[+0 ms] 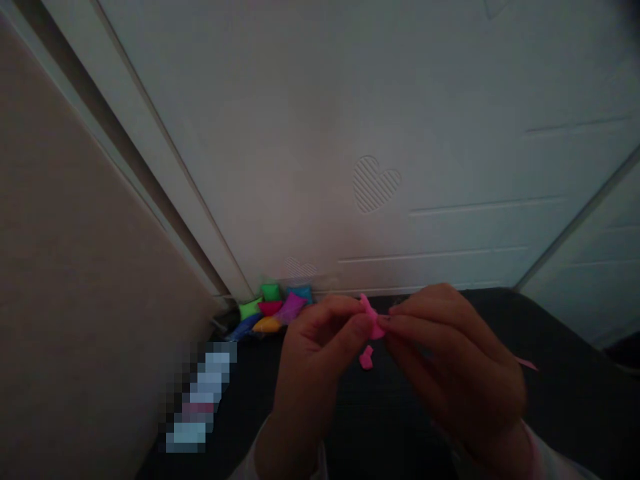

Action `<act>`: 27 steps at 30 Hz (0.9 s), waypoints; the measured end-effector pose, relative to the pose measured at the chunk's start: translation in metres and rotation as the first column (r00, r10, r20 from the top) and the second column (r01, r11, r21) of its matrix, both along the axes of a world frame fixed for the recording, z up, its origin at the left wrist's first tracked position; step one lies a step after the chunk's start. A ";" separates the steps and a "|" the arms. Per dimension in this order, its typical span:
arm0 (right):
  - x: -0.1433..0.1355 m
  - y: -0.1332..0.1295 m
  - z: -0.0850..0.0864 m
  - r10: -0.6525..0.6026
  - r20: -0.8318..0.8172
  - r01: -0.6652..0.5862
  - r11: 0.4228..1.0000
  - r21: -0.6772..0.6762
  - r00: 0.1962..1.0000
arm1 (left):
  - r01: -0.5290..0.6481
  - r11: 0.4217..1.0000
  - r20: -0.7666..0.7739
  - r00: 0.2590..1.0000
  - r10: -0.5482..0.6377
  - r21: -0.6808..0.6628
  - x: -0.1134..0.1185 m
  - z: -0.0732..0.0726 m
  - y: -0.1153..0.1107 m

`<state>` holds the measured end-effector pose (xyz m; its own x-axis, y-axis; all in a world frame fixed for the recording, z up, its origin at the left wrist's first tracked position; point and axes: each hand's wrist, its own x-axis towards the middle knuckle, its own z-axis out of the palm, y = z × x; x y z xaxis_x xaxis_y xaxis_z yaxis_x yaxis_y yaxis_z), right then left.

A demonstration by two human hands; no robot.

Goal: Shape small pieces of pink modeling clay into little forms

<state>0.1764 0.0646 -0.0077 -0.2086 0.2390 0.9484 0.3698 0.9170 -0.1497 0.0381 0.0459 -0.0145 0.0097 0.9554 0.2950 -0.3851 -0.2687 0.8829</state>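
Observation:
Above the dark tabletop, my left hand (320, 360) pinches a small, soft-looking piece of pink modelling clay (374, 325) between thumb and fingers. A narrow tip of the clay sticks up past the left fingertips. My right hand (455, 360) is closed too, its fingertips pressed against the clay's right side. Whether those fingers also hold something thin, I cannot make out. Below the hands, a smaller pink clay lump (367, 359) lies on the table. A slim, pointed pink piece (527, 363) shows just beyond the right hand; its other end is hidden.
Several colourful packets, among them an orange packet (267, 325) and a green packet (271, 292), are heaped at the back left of the dark table (385, 433). A blurred-out flat item (203, 400) lies at the left. A white panel with heart patterns (375, 183) rises behind.

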 end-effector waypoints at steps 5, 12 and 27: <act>0.000 -0.002 -0.001 0.035 -0.047 -0.039 0.997 -0.069 0.998 | -0.004 0.999 -0.133 0.991 -0.001 -0.037 -0.002 -0.004 -0.002; -0.001 0.000 -0.001 0.000 -0.013 -0.001 0.999 -0.035 1.000 | 0.069 0.998 0.011 0.998 -0.068 -0.017 0.001 -0.001 0.000; -0.001 -0.003 0.001 -0.007 -0.042 0.006 0.999 -0.043 0.999 | 0.054 0.991 -0.016 0.998 -0.057 -0.124 0.003 0.000 -0.002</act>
<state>0.1752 0.0621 -0.0064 -0.1667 0.2810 0.9451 0.3682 0.9069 -0.2046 0.0407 0.0438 -0.0147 0.0683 0.9824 0.1741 -0.3787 -0.1359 0.9155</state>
